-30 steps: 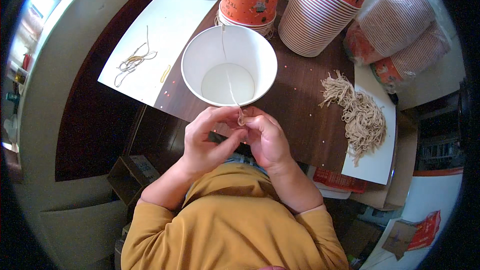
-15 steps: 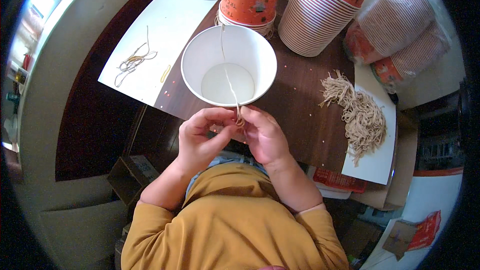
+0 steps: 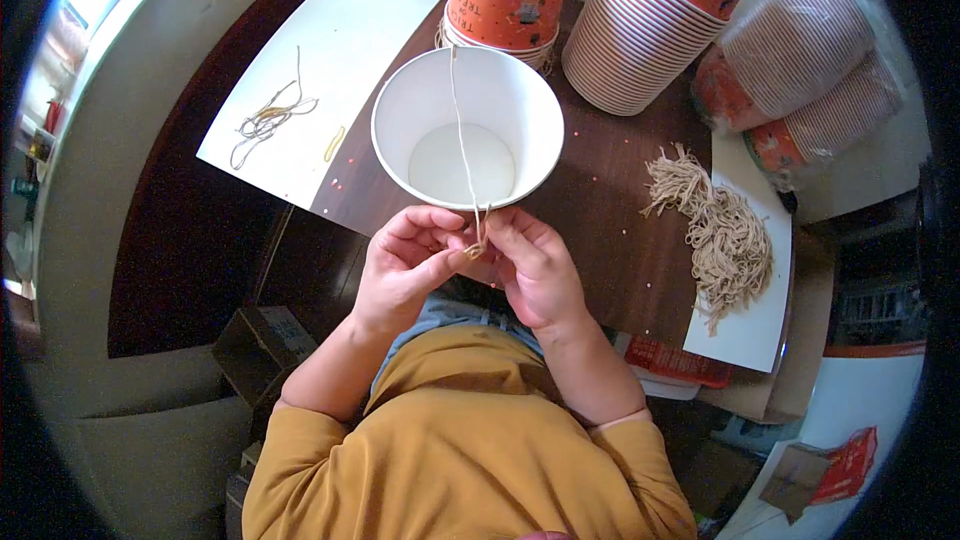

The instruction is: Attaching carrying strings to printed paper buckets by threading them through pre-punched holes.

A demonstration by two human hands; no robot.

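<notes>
A white-lined paper bucket [image 3: 400, 130] stands right in front of me, its mouth tilted toward me. A thin beige string [image 3: 461, 120] crosses the opening from the far rim to the near rim. My left hand [image 3: 415, 265] pinches the string's looped end between thumb and forefinger, just off the near rim. My right hand [image 3: 535, 265] is closed on the same string beside it, fingertips almost touching the left ones. The finer shape of the loop is partly hidden by my fingers.
Beige cut strings [image 3: 730, 245] lie heaped at the right. Behind stand an upturned orange bucket stack [image 3: 510, 0], a taller nested stack [image 3: 625, 40] and plastic-wrapped buckets [image 3: 800, 40]. A tangle of cord [image 3: 270, 120] rests on a white sheet [image 3: 330, 50] at left.
The bucket has shifted slightly right in the view. The string across it is pulled straighter, and my left fingertips now pinch the loop a little left of the right hand.
</notes>
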